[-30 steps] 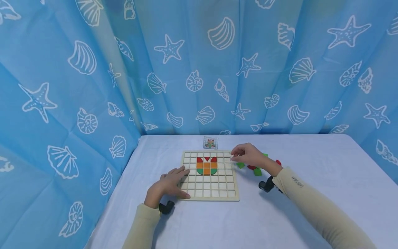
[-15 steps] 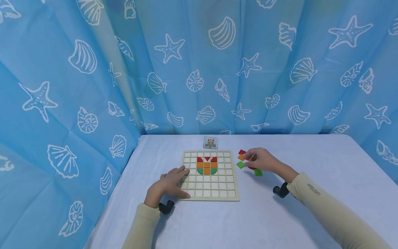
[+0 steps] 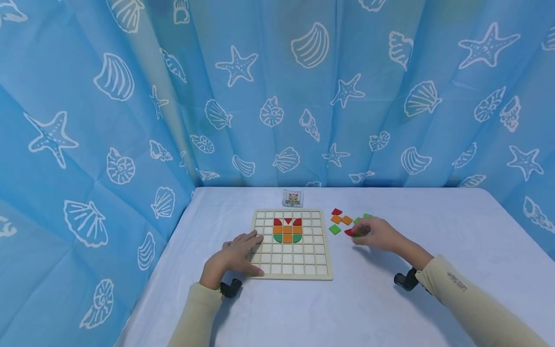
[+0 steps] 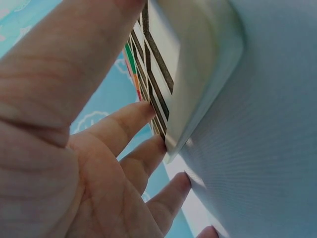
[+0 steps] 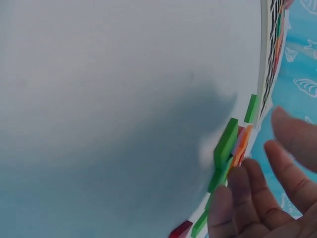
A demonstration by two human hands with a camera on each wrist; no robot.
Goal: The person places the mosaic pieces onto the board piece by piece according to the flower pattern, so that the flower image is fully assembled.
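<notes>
Since the frame of half a second earlier, the right hand (image 3: pixel 376 234) has shifted toward 4 o'clock, bringing the orange tiles (image 3: pixel 347 220) into fuller view; the left hand (image 3: pixel 236 254) and the gridded board (image 3: pixel 310 258) show no appreciable change. The board lies flat on the surface (image 3: pixel 277 313), with a patterned card (image 3: pixel 293 198) just off its 12 o'clock edge and the loose tiles between 2 and 3 o'clock. Left hand: fingers spread, resting on the board's 9 o'clock side with the thumb toward 8, gripping nothing. Right hand: loosely curved over the loose tiles, thumb and forefinger apart in the wrist view, with no piece seen between them. A red piece (image 3: pixel 349 233) lies right at its fingertips; a green tile (image 3: pixel 335 229) lies farther off toward 9 o'clock. Red, orange and green pieces are set in the board above centre. Assessment: the step in hand appears to be choosing the next piece, the inlay being partly built, since the card seems to carry more green toward 6 o'clock. The next move would call for a fingertip pinch isolating one tile from its close neighbours, with the board held steady.
</notes>
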